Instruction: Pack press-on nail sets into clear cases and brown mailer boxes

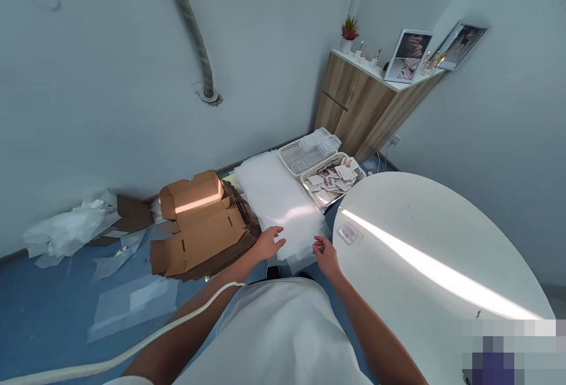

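Note:
My left hand (269,243) is held with fingers apart over the near left part of a stack of white translucent sheets (283,196); nothing is in it. At the right side of that stack is my right hand (325,253), its fingers loosely curled with gaps between them and no object visible in it. Close by on the round white table (424,208) lies a small clear case (349,232) with pinkish contents. Left of the sheets, flat brown cardboard boxes (207,226) are piled up, partly unfolded.
Beyond the sheets stand a white basket (305,158) of clear plastic cases and another basket (331,181) full of printed cards. A wooden cabinet (358,102) fills the corner. Crumpled white packing material (73,226) lies on the blue floor at left. A white cord (132,346) crosses my left arm.

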A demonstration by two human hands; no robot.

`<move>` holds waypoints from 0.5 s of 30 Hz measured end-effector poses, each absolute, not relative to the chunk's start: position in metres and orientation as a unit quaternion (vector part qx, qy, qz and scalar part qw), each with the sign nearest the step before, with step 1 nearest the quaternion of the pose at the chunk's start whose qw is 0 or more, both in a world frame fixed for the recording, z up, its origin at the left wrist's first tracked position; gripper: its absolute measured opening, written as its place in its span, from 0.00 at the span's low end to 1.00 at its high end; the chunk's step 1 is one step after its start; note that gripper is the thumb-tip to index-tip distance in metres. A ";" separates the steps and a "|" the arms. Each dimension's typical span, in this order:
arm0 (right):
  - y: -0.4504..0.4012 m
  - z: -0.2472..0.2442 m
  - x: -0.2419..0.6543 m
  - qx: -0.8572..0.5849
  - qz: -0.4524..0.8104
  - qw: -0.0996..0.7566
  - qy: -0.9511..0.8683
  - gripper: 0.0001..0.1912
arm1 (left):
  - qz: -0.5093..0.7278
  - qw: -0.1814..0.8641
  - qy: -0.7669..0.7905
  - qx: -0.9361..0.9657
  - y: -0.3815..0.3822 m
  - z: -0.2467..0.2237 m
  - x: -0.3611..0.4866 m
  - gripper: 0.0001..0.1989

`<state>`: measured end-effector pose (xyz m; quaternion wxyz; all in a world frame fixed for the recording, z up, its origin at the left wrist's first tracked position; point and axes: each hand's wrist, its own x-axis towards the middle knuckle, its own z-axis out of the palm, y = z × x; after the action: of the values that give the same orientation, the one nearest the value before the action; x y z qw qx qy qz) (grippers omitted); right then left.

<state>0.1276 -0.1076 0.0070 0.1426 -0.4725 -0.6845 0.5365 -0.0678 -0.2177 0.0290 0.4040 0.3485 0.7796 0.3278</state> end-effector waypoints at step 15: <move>-0.081 0.006 0.054 -0.388 0.453 -0.013 -0.803 0.14 | 0.443 0.450 0.739 0.237 -0.184 -0.004 -0.071 0.24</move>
<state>0.0544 -0.0807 0.0064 -0.0133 -0.3875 -0.8025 0.4534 -0.0707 -0.1843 -0.0036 0.4498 0.2369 0.7385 0.4429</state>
